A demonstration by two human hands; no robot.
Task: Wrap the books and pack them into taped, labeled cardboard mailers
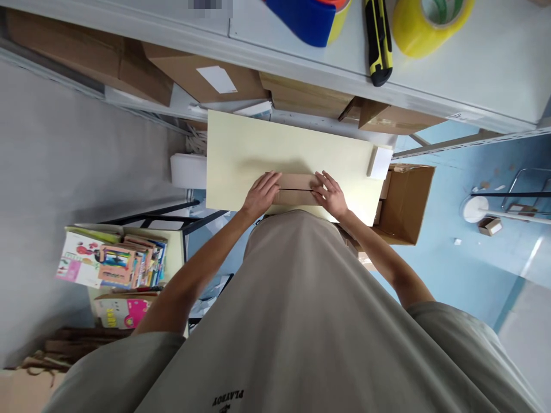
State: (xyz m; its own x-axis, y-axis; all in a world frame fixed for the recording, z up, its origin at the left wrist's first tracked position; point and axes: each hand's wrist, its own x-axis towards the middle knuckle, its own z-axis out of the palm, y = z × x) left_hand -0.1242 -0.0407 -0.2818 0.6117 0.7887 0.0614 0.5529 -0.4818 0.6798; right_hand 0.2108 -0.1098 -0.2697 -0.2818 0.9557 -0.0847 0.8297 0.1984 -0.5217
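A small brown cardboard box (pixel 297 182) lies on the pale yellow tabletop (pixel 241 140), close to my body. A dark, narrow gap runs across its top between two flaps. My left hand (pixel 262 193) grips its left end, with the fingers laid over the top edge. At the right end, my right hand (pixel 330 194) holds the box, thumb and fingers near the end of the gap. The sides and underside of the box are hidden.
Above the table, a shelf bears a yellow tape roll (pixel 413 34), a utility knife (pixel 379 43) and a blue tape dispenser (pixel 301 20). A white box (pixel 379 163) sits at the table's right end. An open carton (pixel 408 206) stands right; books (pixel 129 261) are stacked left.
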